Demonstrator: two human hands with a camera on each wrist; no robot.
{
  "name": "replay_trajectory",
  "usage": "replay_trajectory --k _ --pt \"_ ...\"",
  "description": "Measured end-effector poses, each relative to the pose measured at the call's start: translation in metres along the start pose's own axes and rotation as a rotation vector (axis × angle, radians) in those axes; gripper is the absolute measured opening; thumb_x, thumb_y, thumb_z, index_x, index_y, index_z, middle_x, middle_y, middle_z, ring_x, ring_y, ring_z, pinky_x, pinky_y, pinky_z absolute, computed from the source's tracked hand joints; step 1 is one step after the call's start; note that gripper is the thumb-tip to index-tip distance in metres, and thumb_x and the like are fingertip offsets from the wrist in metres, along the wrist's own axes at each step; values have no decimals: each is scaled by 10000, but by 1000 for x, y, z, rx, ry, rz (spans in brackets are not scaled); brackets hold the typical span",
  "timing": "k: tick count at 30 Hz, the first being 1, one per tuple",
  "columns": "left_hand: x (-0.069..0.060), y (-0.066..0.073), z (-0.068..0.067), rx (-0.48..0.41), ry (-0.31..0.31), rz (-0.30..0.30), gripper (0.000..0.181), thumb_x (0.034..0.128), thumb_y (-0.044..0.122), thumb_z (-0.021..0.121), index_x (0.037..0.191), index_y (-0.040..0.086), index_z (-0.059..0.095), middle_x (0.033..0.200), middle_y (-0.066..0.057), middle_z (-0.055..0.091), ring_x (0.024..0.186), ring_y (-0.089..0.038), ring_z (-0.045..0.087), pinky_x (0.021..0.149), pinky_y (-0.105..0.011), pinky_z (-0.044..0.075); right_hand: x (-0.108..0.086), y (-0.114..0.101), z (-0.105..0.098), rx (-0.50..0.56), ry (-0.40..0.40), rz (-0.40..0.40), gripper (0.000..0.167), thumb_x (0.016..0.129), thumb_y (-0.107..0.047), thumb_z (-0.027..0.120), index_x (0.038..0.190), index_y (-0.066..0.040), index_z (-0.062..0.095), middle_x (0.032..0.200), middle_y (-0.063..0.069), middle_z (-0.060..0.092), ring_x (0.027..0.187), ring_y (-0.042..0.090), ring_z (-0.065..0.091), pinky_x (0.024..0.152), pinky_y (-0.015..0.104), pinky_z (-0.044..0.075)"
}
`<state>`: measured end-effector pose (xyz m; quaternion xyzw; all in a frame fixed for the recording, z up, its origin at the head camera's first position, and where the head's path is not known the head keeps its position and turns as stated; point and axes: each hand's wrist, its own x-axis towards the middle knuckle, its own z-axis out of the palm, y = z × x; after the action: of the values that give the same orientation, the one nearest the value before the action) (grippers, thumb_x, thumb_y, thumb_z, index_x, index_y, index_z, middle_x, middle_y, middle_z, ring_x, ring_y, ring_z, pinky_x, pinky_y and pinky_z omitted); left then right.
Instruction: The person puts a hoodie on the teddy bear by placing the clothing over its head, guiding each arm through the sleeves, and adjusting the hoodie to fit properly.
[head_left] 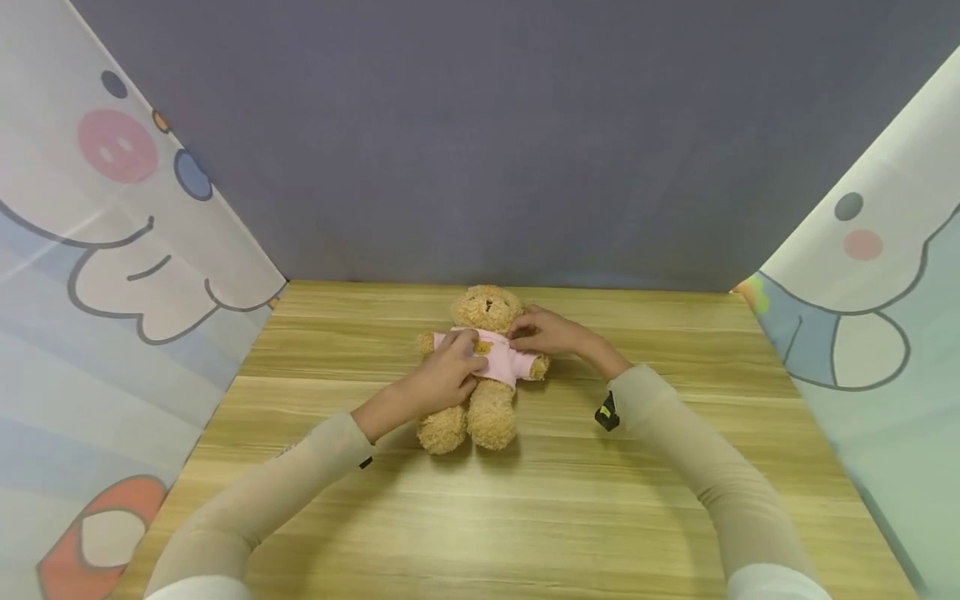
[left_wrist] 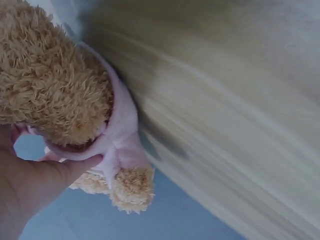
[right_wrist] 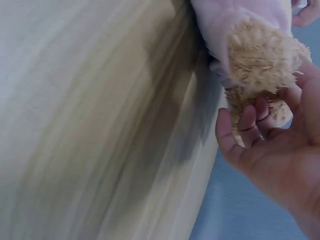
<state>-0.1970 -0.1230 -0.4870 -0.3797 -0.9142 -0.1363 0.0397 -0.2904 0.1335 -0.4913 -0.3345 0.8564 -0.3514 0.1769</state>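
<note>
A curly tan teddy bear [head_left: 491,415] lies face up on the wooden table, its head toward the far edge. It wears a small pink shirt [head_left: 501,365] with a yellow print on the chest. From the near left, my left hand [head_left: 438,377] lies over the front of the shirt. The left wrist view shows its thumb [left_wrist: 82,167] on the shirt's lower hem, pinching the cloth. At the bear's right-side shoulder, my right hand [head_left: 558,333] pinches the shirt near the neck. In the right wrist view, the bear's paw [right_wrist: 260,57] hides those fingertips; the other fingers are curled.
The wood-grain table [head_left: 465,517] extends around the bear. A dark grey panel [head_left: 480,150] stands behind it. Cartoon-printed curtains [head_left: 67,333] hang along the left and right sides. Black straps show at both wrists, with a small black device [head_left: 607,412] under the right one.
</note>
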Motion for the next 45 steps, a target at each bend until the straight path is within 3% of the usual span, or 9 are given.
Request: replay_trajectory --k 9,14,18,21,25,29,33,39,45 --pt "-12 -6 1 11 7 79 114 920 75 653 990 162 677 1398 -251 437 1282 -489 465 990 -580 499 6 -4 4 95 -35 -4 128 981 -219 697 1073 -141 739 1324 175 563 1290 340 479 1145 551 325" --pt "-8 -3 3 15 -2 100 104 928 99 648 998 171 677 1416 -237 442 1299 -455 465 1025 -549 486 3 -11 -11 3 -93 -29 96 946 -206 720 1008 -133 729 1073 81 619 1020 239 545 1095 515 377" --pt "-6 -4 4 13 3 124 85 928 109 644 988 164 669 1408 -225 438 1204 -418 536 976 -523 516 -1 -17 -16 -113 10 -133 72 928 -178 705 966 -122 728 1177 142 522 1115 298 422 997 513 389" --pt "-5 -3 4 3 4 123 58 933 119 653 978 154 662 1395 -209 438 1114 -361 581 918 -481 537 -3 -21 -16 -224 101 -251 53 922 -174 714 899 -127 704 1399 218 449 1304 389 348 1078 565 324" --pt "-9 1 3 -46 -3 62 72 938 116 656 1001 147 643 1391 -169 444 1100 -311 585 889 -431 545 -4 -26 -12 -298 106 -313 78 949 -131 680 881 -123 642 1511 240 440 1384 433 400 1080 540 390" --pt "-11 10 5 -89 -11 9 154 951 130 629 1101 117 597 1411 -160 436 1165 -317 559 906 -422 546 -6 -24 -8 -263 88 -240 97 988 -89 629 896 -102 603 1465 221 525 975 342 657 748 372 509" --pt "-9 14 9 -111 16 -6 158 960 132 598 1097 104 524 1403 -146 435 1181 -302 525 940 -403 521 -7 -19 -6 -230 150 -191 115 995 -90 635 884 -102 606 1444 187 564 614 230 530 620 305 429" --pt "-10 14 10 -174 32 13 122 958 140 626 965 147 505 1342 -137 435 1131 -291 508 961 -438 484 -12 -16 -8 -207 127 -165 98 946 -127 719 880 -133 646 1445 177 554 1195 343 604 944 444 516" --pt "-17 6 6 -221 12 52 244 957 136 666 818 186 472 1371 -110 441 1103 -248 510 915 -410 478 -13 -19 -9 -147 37 -113 229 862 -16 766 1001 -85 597 1550 190 426 1371 415 446 1074 529 446"
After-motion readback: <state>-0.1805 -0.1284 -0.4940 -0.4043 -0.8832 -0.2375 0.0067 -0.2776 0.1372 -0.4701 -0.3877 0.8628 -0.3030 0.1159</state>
